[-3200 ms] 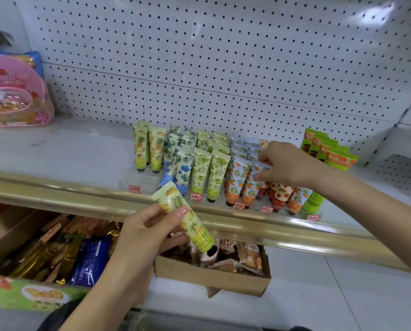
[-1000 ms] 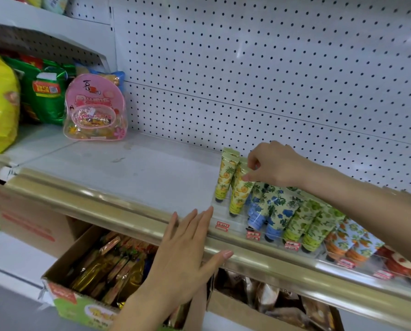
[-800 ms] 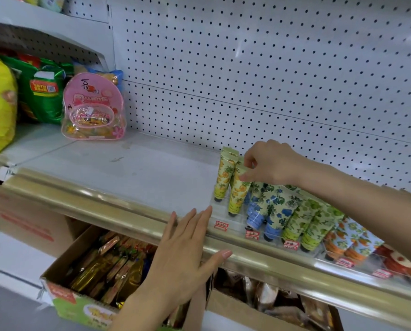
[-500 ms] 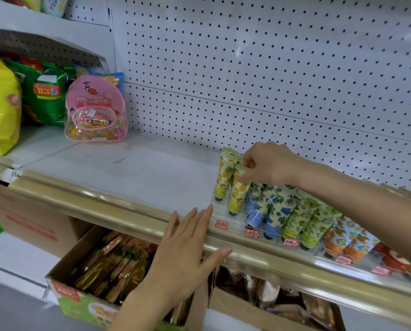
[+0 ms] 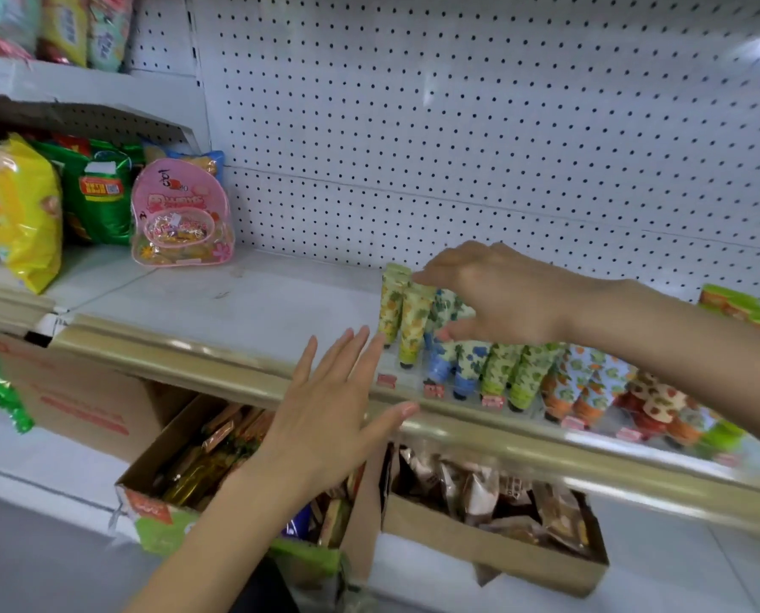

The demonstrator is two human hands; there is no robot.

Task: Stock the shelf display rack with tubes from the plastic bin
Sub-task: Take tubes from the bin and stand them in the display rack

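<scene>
A clear display rack (image 5: 407,379) with red price tags stands on the white shelf (image 5: 254,303) and holds rows of upright tubes. Two yellow-green pineapple tubes (image 5: 412,329) stand at its left end, then blue floral tubes (image 5: 441,367), green tubes (image 5: 504,369) and orange tubes (image 5: 584,384). My right hand (image 5: 500,294) is blurred above the left rows, its fingers loosely spread, its fingertips at the top of a yellow-green tube and its thumb near the blue ones. My left hand (image 5: 338,413) is flat with spread fingers over the gold shelf rail (image 5: 183,349) and holds nothing. No plastic bin is in view.
A pink candy bag (image 5: 179,214), yellow snack bags (image 5: 22,210) and a green bag (image 5: 99,192) stand at the shelf's left. Pegboard (image 5: 458,126) backs the shelf. Below it sit open cardboard boxes of packets (image 5: 210,457) (image 5: 493,528).
My right hand pinched the top of a yellow-green tube; now its fingers have spread and lifted a little. The left hand has stayed at the shelf rail, empty since the pineapple tube left it.
</scene>
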